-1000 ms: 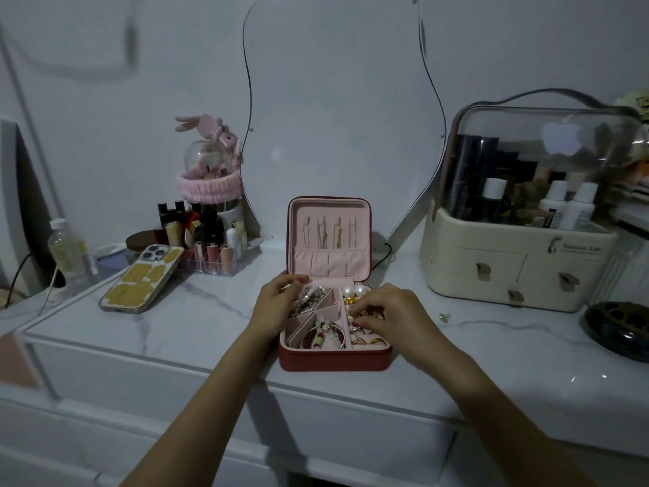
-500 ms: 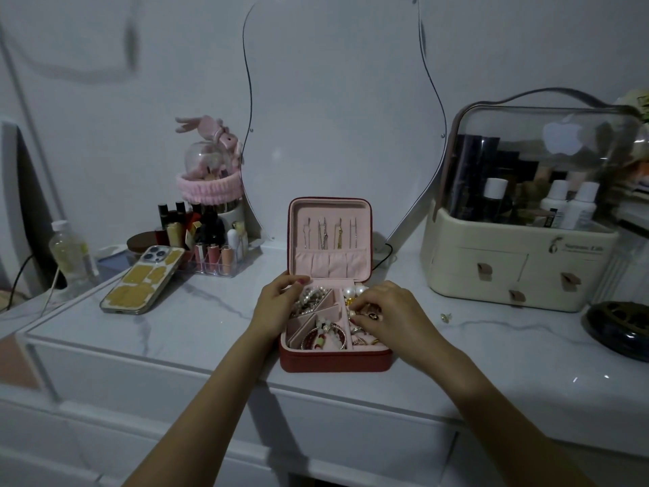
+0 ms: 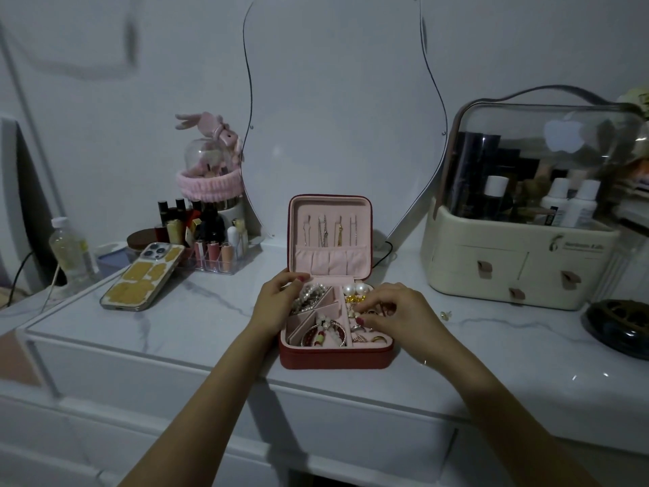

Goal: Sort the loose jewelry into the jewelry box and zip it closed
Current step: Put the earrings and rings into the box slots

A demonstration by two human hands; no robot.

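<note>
While the left hand (image 3: 277,304) is gripping the jewelry box (image 3: 335,356) rim steady, the right hand (image 3: 393,311), fingers pinched over something unclear, should be seating it squarely inside one compartment.

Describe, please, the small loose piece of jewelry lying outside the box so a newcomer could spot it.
Start at the cream cosmetics organizer on the right of the marble tabletop. Just below its front left corner, right of the open red jewelry box, lies a tiny gold earring, the only jewelry resting on bare marble.
</note>
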